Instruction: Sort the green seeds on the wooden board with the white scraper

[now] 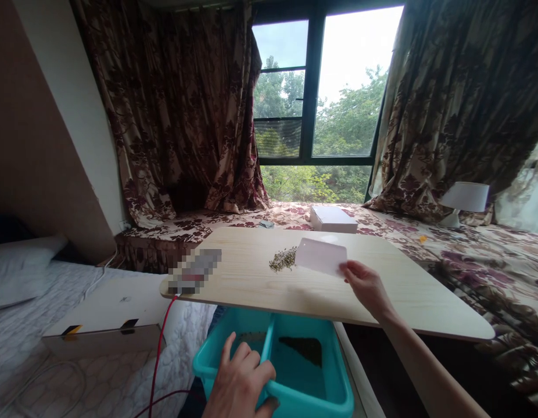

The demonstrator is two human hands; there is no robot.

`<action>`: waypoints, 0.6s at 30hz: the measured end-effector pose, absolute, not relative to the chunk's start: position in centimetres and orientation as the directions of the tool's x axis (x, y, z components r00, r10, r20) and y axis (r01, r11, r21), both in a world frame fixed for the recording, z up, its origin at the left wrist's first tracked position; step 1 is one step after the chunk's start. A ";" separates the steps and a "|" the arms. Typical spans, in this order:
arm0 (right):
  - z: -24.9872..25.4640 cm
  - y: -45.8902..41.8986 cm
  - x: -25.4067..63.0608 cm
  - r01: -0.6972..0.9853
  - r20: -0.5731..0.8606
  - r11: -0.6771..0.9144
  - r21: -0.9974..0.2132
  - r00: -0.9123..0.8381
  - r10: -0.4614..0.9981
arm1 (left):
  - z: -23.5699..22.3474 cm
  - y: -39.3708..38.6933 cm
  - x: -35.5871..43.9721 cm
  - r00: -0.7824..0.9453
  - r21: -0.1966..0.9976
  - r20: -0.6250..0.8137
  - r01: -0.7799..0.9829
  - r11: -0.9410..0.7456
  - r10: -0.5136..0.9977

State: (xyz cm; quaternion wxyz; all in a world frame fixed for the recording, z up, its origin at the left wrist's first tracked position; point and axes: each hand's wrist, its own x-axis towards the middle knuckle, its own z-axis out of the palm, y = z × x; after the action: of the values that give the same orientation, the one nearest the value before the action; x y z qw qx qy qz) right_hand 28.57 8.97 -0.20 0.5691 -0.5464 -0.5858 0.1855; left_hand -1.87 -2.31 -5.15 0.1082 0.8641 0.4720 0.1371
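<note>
My right hand (368, 290) pinches the right edge of a thin, translucent white scraper sheet (322, 256) above the table. The sheet's left edge is beside a small heap of greenish seeds or beans (283, 259) on the pale wooden tabletop (247, 241). Below the table's near edge, my left hand (243, 380) grips the near rim of a turquoise two-compartment bin (345, 389) by its divider, fingers over the inside. A dark green layer of small grains (304, 348) lies in the right compartment. Some grains (253, 337) show in the left compartment, partly hidden by my hand.
A pixelated device (194, 271) with a red cable (159, 354) lies at the table's left end. A white box (107, 313) sits on the bed at left. Another white box (334, 219) and a lamp (465, 200) stand on the window ledge.
</note>
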 end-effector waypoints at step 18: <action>-0.9 11.1 27.4 0.637 0.493 0.296 -0.712 0.153 0.857 | -6.5 -2.5 -1.3 0.484 0.263 0.208 0.809 -0.525 0.850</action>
State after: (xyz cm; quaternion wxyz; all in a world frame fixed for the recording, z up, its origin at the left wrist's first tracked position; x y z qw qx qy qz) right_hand 27.40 11.15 -0.90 0.4867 -0.5826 -0.6410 0.1128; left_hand -1.34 -2.49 -6.45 0.0647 0.8590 0.4829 0.1575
